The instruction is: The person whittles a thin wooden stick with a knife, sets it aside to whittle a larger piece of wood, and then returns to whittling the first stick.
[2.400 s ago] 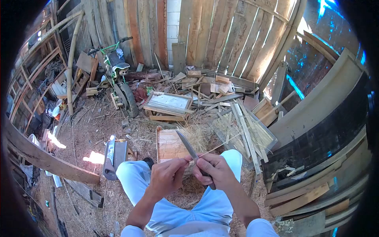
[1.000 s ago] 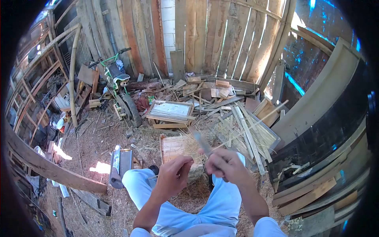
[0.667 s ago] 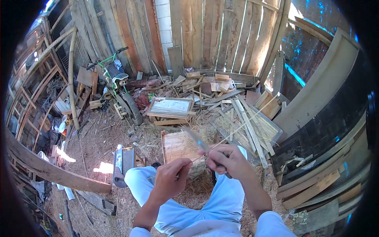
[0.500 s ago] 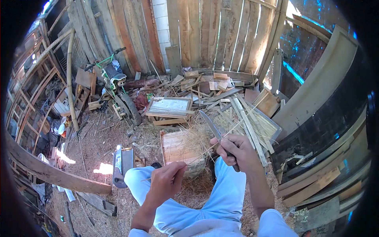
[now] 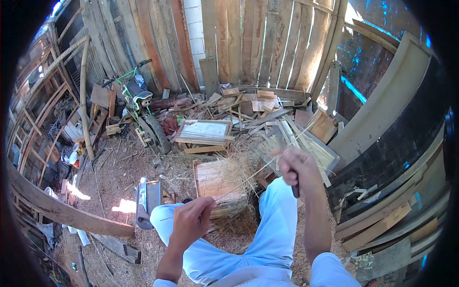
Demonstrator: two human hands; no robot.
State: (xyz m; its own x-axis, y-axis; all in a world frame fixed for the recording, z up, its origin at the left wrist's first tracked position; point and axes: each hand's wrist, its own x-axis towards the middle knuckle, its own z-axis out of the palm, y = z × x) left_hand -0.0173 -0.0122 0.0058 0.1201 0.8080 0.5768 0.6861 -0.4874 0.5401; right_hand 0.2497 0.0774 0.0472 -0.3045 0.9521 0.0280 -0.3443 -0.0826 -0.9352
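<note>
My left hand (image 5: pixel 192 219) is closed around a thin wooden strip (image 5: pixel 247 181), above my left knee. The strip slants up to the right, and a short end sticks out behind the hand. My right hand (image 5: pixel 301 168) is wrapped round a knife (image 5: pixel 295 191), its dark handle showing below the fist. Motion blurs the blade, which points up and away from me. Between my legs, beyond the hands, stands a wooden crate (image 5: pixel 210 177) with a heap of pale shavings (image 5: pixel 236 170) on and beside it.
A framed panel (image 5: pixel 203 130) lies before a pile of scrap wood (image 5: pixel 258 105). At the left back a small motorbike (image 5: pixel 141 100) leans. A dark, box-like object (image 5: pixel 148 201) sits by my left knee. Boards (image 5: pixel 382 215) are stacked at right; wood shavings cover the ground.
My right hand has moved right and slightly up with the knife, away from the strip. My left hand has shifted slightly left and still grips the strip.
</note>
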